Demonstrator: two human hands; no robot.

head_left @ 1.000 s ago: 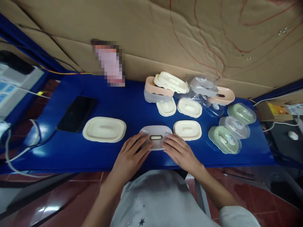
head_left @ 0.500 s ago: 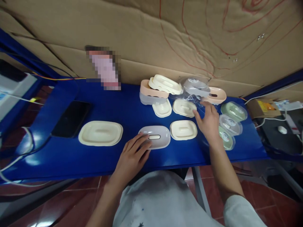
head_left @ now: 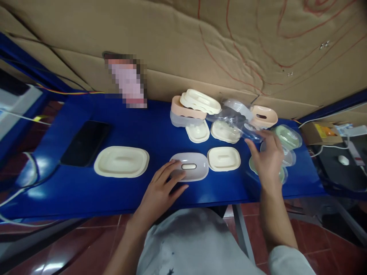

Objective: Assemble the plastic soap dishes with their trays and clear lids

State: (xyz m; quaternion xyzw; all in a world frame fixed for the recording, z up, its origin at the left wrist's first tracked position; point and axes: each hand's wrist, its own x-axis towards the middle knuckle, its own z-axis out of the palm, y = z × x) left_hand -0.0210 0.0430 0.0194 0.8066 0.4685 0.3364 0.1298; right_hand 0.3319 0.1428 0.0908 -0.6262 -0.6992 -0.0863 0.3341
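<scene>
My left hand [head_left: 164, 182] lies with fingers spread over the left end of an oval grey dish [head_left: 197, 172], which has a slot in its middle. Just right of that dish sits a cream oval tray [head_left: 223, 158]. My right hand [head_left: 268, 158] pinches the edge of a clear plastic cover [head_left: 250, 130] with a round label. More clear plastic [head_left: 228, 115] lies beside it, partly over another cream tray [head_left: 222, 131]. Behind my right fingers is a peach slotted dish [head_left: 265, 115]. Green and grey covered dishes [head_left: 288, 136] are partly hidden by the hand.
A larger cream tray [head_left: 122, 161] and a black phone [head_left: 85, 143] lie to the left on the blue table [head_left: 137, 130]. Cream pieces [head_left: 200, 100] rest on a peach piece [head_left: 186, 109] at the back. Cardboard [head_left: 172, 49] stands behind. Cables hang at the left edge.
My right hand has moved right and slightly nearer, drawing the clear plastic cover with it. The left hand stays at the grey dish, its thumb now more spread.
</scene>
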